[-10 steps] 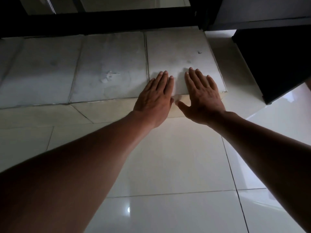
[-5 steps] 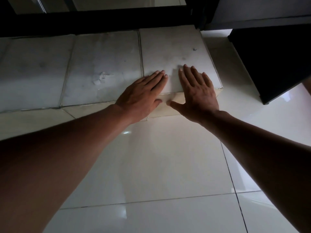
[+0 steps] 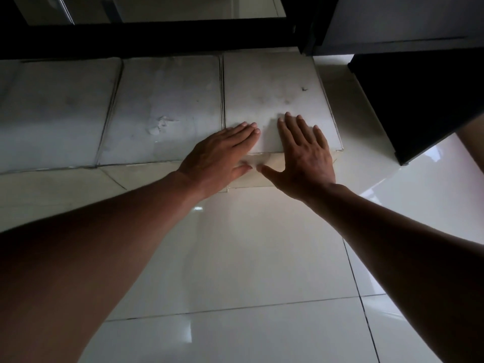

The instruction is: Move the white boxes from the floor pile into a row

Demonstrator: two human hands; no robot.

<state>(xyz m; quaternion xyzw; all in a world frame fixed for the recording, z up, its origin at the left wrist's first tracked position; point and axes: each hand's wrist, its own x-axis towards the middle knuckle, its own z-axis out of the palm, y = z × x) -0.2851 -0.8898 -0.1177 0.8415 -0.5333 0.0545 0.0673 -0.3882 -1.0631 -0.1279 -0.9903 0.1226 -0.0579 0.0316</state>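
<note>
Three white boxes stand side by side in a row on the tiled floor against a dark wall base. The rightmost box [image 3: 272, 85] has both my hands flat on its near top edge. My left hand [image 3: 222, 158] rests palm down at its near left corner, fingers together, thumb over the front face. My right hand [image 3: 303, 155] lies flat beside it with fingers spread, thumb pointing left along the front edge. The middle box [image 3: 167, 100] has a scuffed patch on top. The left box [image 3: 57, 106] runs out of view. Neither hand grips anything.
A dark cabinet [image 3: 424, 100] stands close to the right of the row, with a narrow strip of floor between. A black frame [image 3: 157, 40] runs behind the boxes. Glossy white floor tiles [image 3: 235, 258] spread in front of me.
My left hand has slid leftward and turned, fingers now pointing right toward the box's near left corner. The right hand stays flat in about the same place. The view shifted slightly.
</note>
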